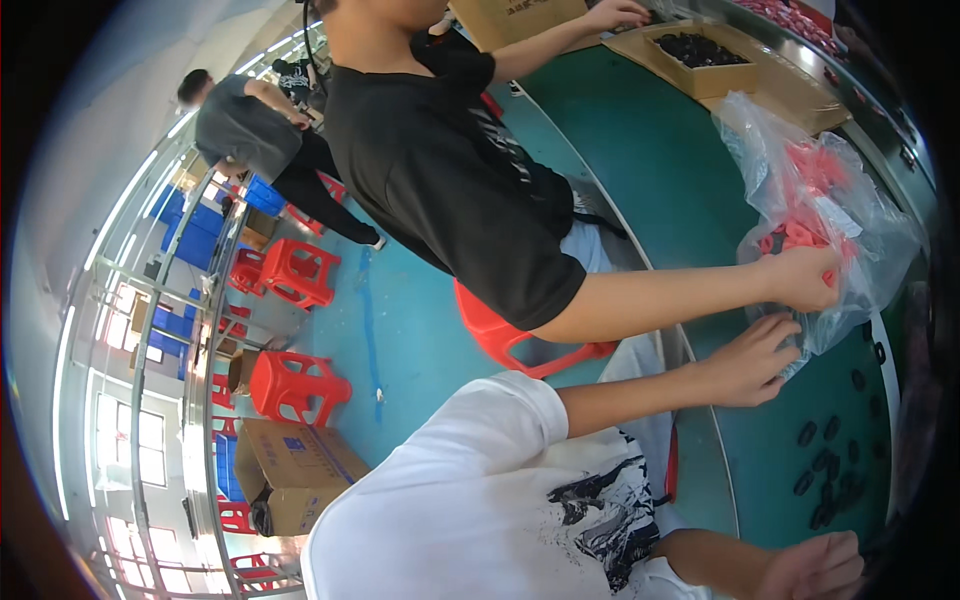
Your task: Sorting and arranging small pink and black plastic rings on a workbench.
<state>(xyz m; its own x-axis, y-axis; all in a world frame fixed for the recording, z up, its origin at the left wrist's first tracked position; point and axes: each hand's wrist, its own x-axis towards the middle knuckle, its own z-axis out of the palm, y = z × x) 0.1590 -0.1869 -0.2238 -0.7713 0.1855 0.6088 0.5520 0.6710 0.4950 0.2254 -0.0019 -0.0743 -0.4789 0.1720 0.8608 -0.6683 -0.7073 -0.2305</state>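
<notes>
My left hand (750, 362) reaches over the green table with its fingers apart and slightly bent. Its fingertips are at the lower edge of a clear plastic bag (880, 265) holding red parts (800, 235); whether they touch the plastic I cannot tell. Low in the view, my right hand (818, 568) is closed with curled fingers, and anything inside them is hidden. Several small black oval parts (832, 465) lie scattered on the table between my hands. A co-worker's hand (805, 278) in a black-sleeved arm reaches into the bag, just beyond my left hand.
The co-worker in black (450, 170) stands close on my left. Farther along the green table (660, 190) is a cardboard tray (700, 65) of black parts. Red stools (295, 385), an open carton (300, 470) and another person (250, 125) are behind on the floor.
</notes>
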